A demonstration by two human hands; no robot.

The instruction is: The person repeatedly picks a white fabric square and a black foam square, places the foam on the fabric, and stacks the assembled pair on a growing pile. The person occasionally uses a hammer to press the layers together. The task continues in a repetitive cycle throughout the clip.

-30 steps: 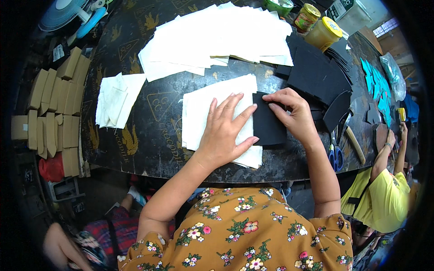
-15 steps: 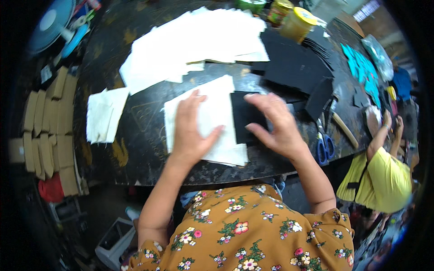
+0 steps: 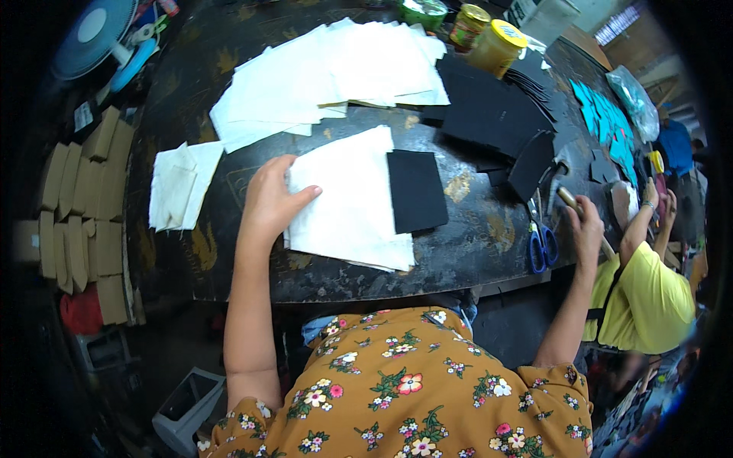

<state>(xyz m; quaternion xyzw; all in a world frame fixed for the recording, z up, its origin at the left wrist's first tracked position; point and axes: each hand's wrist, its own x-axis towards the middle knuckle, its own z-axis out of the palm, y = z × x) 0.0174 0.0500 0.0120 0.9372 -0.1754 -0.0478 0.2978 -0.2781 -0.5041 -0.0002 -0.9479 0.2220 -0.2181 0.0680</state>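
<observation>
A stack of white cloth pieces lies on the dark table in front of me. My left hand rests at its left edge, the thumb stretched over the top piece and apart from the fingers. Against the stack's right side lies a black rectangular piece, partly under the cloth or butted against it; I cannot tell which. Farther right, my right hand is closed around the wooden handle of a hammer, whose head points away from me. Blue-handled scissors lie just left of that hand.
Fanned white sheets spread across the far table. Black pieces lie right of them, beside a yellow-lidded jar. A small white cloth pile sits left. Teal pieces and a co-worker in yellow are at right.
My right hand has left the black piece and moved right to the hammer, taking its handle. My left hand has shifted from the middle of the white stack to its left edge.
</observation>
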